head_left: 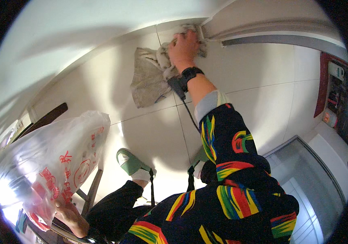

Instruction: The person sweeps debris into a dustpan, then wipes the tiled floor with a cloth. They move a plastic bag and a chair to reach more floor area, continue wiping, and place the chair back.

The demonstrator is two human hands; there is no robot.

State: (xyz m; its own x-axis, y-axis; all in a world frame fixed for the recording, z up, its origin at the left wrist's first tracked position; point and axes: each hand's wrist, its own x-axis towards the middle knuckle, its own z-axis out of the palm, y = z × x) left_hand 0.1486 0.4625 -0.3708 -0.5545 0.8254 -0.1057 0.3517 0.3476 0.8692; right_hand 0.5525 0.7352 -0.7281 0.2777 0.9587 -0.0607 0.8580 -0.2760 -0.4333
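My right hand [184, 46] reaches far out to the foot of the wall, its fingers bent and pressed onto a grey cloth [149, 77]. The cloth lies bunched under the hand at the corner, and its flatter part spreads over the pale tiles to the left. A black strap with a small box and a cable [190, 115] sits on that wrist. At the lower left, my left hand [71, 217] is closed at the edge of a clear plastic bag [76, 150] with red print. Its fingertips are partly hidden by the bag.
A white wall [80, 32] runs along the far side, meeting a door frame [279, 40] at the right. Wooden furniture [50, 118] stands behind the bag. A glass-topped surface [304, 175] and a red-edged shelf [323, 81] are at the right. Green slippers [129, 162] are on my feet.
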